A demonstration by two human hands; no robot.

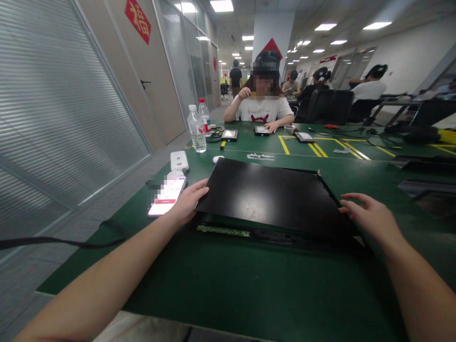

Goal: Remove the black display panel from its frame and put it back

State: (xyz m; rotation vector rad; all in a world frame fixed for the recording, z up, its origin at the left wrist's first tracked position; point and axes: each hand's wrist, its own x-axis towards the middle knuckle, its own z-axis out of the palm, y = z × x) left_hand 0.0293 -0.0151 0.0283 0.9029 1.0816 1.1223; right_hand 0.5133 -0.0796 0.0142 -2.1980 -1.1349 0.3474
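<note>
A thin, glossy black sheet (263, 194), which looks like a display panel layer, is tilted up at its left side over a dark frame. A narrow green circuit board (223, 231) shows along the near edge of that frame. My left hand (188, 202) is closed on the sheet's left edge, thumb on top. By the right edge, my right hand (370, 221) has its thumb and fingers apart, fingertips close to the rim; whether they touch it I cannot tell. The sheet hides most of the frame beneath.
A lit phone (167, 195) and a white power bank (179, 161) lie at the left, near two bottles (197, 129). Across the green table (228, 275) sits a person (265, 107) by several drive-like boxes (230, 135). Dark strips (427, 187) lie at the right.
</note>
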